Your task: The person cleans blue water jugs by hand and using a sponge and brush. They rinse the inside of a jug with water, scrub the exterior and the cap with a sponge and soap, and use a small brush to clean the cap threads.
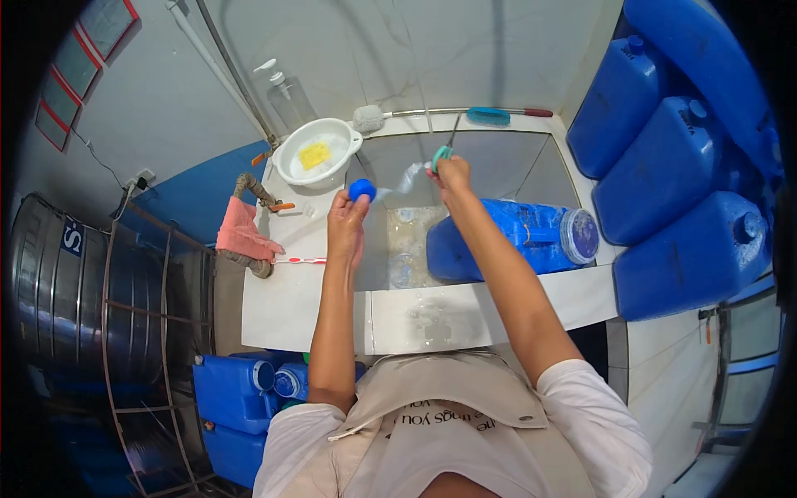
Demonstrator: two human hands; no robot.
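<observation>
Over the tiled basin, my left hand [346, 224] grips a round blue plastic cap [362, 190] between thumb and fingers. A twisted clear plastic strip [409, 178] stretches from the cap towards my right hand [452, 177]. That hand is closed on scissors [443, 155] with teal handles, blades pointing away from me, and appears to pinch the strip's far end too. Beneath my right forearm, a blue plastic jerrycan [529, 233] lies on its side in the basin. Its wide, whitish-stained cap [580, 236] faces right.
A white basin [291, 175] holds suds and a yellow sponge [314, 155], beside a clear pump bottle [291, 103]. Behind lie a long-handled brush [370, 118] and a teal brush [488, 116]. A red-and-white toothbrush [302, 260] lies left; blue jerrycans [660, 168] stand right.
</observation>
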